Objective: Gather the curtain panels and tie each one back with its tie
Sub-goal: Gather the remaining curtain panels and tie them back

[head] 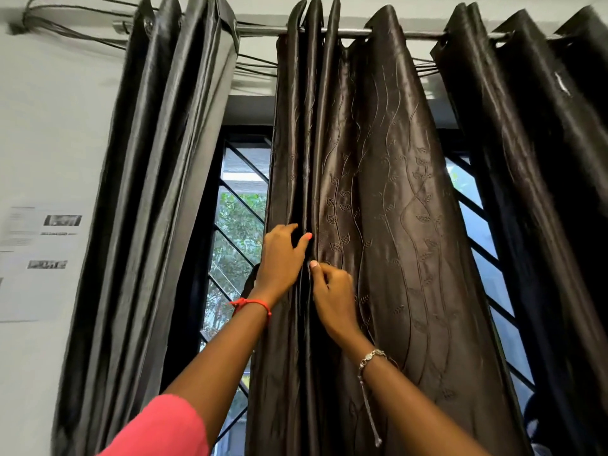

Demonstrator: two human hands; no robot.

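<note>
Brown curtain panel pinched by left hand and, seemingly, right hand.

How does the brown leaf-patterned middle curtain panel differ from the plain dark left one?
The brown leaf-embossed middle curtain panel is partly spread; the plain dark glossy left curtain panel is folded tight. The left hand and right hand grip the middle one's folds; the left one hangs untouched. Both hang from the metal rod.

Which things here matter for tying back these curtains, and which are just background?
Job: middle panel, gripped by left hand and right hand; left panel; right panel.
Background: wall papers; window grille; overhead cables.
</note>
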